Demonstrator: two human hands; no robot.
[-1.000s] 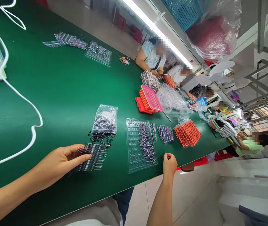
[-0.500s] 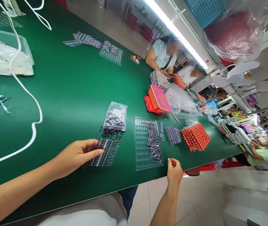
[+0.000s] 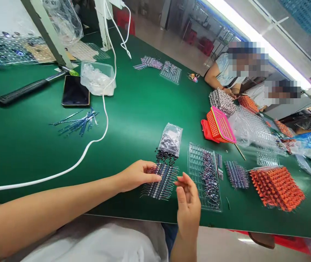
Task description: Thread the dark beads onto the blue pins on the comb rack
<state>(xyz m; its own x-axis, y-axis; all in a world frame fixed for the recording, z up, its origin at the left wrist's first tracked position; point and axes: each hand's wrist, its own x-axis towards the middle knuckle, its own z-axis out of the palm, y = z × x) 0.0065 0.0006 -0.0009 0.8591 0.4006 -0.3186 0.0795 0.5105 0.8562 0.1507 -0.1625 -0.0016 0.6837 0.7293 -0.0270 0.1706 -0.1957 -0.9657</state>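
Note:
My left hand (image 3: 139, 176) grips a panel of dark beaded rows (image 3: 160, 183) by its left edge, thumb on top. Thin wire ends stick out along the panel's sides. Close to its right edge is my right hand (image 3: 189, 198), half curled, thumb and fingers apart, nothing visible in it. Above the panel, loose black beads (image 3: 166, 158) spill from a clear plastic bag (image 3: 171, 139). A clear compartment tray (image 3: 195, 163) lies right of my hands, with a heap of short beaded pieces (image 3: 210, 180) along one side. A single thin wire (image 3: 228, 203) rests right of the tray.
Further right are another beaded panel (image 3: 236, 174) and an orange stack (image 3: 276, 187). Behind stands a pink and orange basket (image 3: 220, 125). A white cable (image 3: 90, 145) crosses the left side, near a phone (image 3: 75, 91), a hammer (image 3: 30, 89) and blue strips (image 3: 81, 122). Two people sit opposite.
My right hand has let go of the thin wire, now on the table, and moved left to the panel. My left hand still holds the panel. The view has swung left.

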